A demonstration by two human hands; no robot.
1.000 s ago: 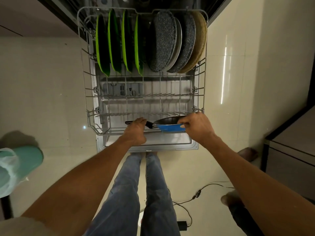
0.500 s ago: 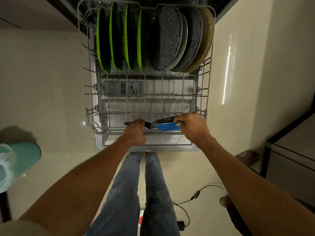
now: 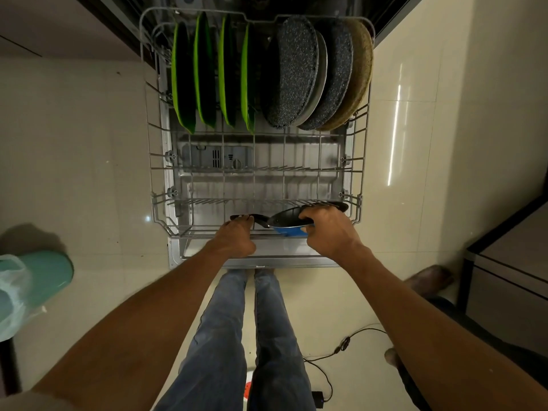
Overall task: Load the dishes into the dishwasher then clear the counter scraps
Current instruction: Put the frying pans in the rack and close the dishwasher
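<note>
Both hands set a blue pan into the dishwasher rack

In the rack (image 3: 154, 203), near edge, the pan (image 3: 289, 228) is gripped at its rim by the right hand (image 3: 329, 232); left hand (image 3: 237, 238) curls round its black handle (image 3: 246, 217), fingertips hidden.

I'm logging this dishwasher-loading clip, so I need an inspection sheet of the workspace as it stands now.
Surface: pulled-out lower rack, middle rows bare.
Job's things: blue frying pan at the rack's near edge; four green plates and speckled plates upright at the far end.
Clutter: nothing seen in the rack.
Grippers: left hand on the pan's handle; right hand grips its rim.
Cables: black cord on the floor.
Surroundings: teal bin with a plastic liner, tiled floor.
</note>
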